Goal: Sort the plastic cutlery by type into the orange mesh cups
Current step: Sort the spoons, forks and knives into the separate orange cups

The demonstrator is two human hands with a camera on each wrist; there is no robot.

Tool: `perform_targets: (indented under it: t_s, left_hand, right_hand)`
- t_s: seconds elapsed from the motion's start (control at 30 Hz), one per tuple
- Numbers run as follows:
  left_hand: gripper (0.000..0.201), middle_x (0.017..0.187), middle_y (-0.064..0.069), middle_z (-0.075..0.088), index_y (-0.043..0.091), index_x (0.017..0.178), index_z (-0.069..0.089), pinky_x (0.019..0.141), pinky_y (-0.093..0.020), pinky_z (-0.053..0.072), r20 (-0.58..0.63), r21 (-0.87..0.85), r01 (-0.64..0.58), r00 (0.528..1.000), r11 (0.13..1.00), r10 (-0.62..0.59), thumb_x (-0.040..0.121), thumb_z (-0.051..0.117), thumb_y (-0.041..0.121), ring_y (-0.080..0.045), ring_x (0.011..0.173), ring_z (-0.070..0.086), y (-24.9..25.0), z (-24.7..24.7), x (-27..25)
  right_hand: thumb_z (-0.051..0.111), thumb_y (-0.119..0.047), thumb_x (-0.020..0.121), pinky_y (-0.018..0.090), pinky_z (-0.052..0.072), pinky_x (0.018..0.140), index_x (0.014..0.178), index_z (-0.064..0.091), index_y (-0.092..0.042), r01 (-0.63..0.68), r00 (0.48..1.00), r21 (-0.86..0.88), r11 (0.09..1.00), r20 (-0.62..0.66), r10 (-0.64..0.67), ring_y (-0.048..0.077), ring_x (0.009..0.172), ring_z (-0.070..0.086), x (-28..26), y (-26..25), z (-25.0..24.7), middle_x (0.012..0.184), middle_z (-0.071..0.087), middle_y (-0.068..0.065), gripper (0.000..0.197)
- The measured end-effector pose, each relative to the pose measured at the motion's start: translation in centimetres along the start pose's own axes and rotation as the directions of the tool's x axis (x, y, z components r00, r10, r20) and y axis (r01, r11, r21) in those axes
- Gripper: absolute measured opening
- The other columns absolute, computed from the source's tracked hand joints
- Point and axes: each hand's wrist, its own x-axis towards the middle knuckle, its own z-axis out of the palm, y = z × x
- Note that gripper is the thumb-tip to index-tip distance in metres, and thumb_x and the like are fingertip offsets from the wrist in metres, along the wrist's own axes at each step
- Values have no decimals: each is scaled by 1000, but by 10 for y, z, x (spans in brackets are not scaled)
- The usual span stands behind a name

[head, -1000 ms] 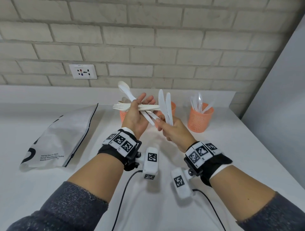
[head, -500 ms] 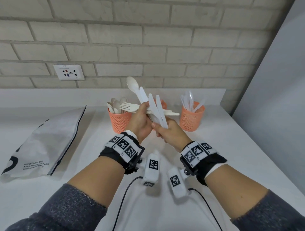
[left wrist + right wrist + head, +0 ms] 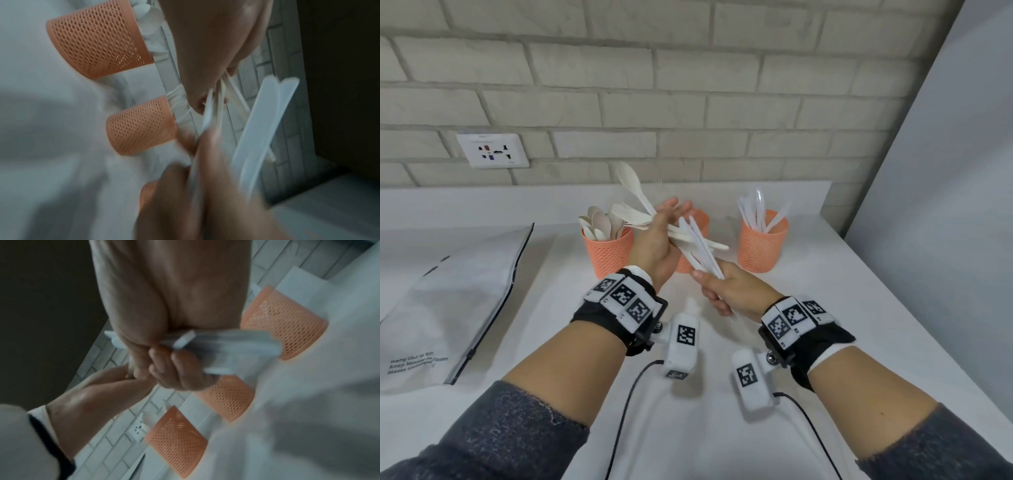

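My left hand (image 3: 669, 214) holds a mixed bundle over the middle orange mesh cup (image 3: 700, 219): a white spoon (image 3: 629, 181) sticking up and forks (image 3: 628, 215) pointing left. My right hand (image 3: 722, 287), just below it, grips the handles of several white knives (image 3: 700, 250), whose blades slant up into the left palm. The right wrist view shows the fingers (image 3: 176, 369) curled round the knives (image 3: 226, 344). The left cup (image 3: 607, 255) holds spoons. The right cup (image 3: 763, 245) holds knives. What the middle cup holds is hidden by my hands.
A grey zip bag (image 3: 448, 301) lies flat at the left of the white counter (image 3: 859, 308). A brick wall with a socket (image 3: 493, 150) runs behind the cups. A grey panel (image 3: 945, 205) bounds the right side. Wrist-camera cables (image 3: 626, 394) trail below my forearms.
The knives in my right hand have tipped from upright to slanting up-left and slid down out of the left hand's bundle. Both hands have dropped a little, uncovering the left cup.
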Motion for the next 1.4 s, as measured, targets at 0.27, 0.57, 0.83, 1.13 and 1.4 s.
perform_targets:
  t_s: [0.27,0.57,0.83,1.13,1.4]
  left_hand:
    - [15,42,10,35,16,87,54,50,-18,40,-84,103,-24,996,994,32,97,44,20,-4,36,34,31,-25,20]
    - [19,47,9,32,18,85,45,41,-17,32,153,406,160,959,900,-240,98,40,31,-5,38,25,-22,-24,-12]
    - [22,50,6,39,12,85,54,46,-20,38,227,526,117,935,842,-272,97,43,25,-8,42,31,-19,-31,-10]
    - [9,63,3,35,15,89,42,48,-20,36,166,660,-70,985,748,-54,96,47,14,-8,48,33,-22,-27,-4]
    - [24,73,1,44,8,92,37,45,-10,38,148,831,-181,983,526,104,84,48,-11,-3,56,44,-19,-22,-14]
  right_hand:
    - [42,-23,98,20,33,42,111,45,-21,-134,972,-249,959,-222,78,9,50,36,-6,1,-67,66,41,-1,13]
    - [41,-23,98,26,42,63,95,39,-15,288,561,-224,931,-748,-354,9,59,45,71,-38,-118,69,44,-7,8]
    - [62,-19,86,24,42,82,122,49,-9,10,696,-246,969,-694,-183,17,93,49,98,6,-133,105,48,7,39]
    - [71,-21,79,21,41,68,95,65,-7,353,699,-486,799,-430,-571,8,71,51,71,-50,-59,84,57,2,22]
    - [59,-16,86,23,36,56,70,52,-9,146,938,-498,855,-204,-279,11,56,45,78,-39,4,61,46,-4,19]
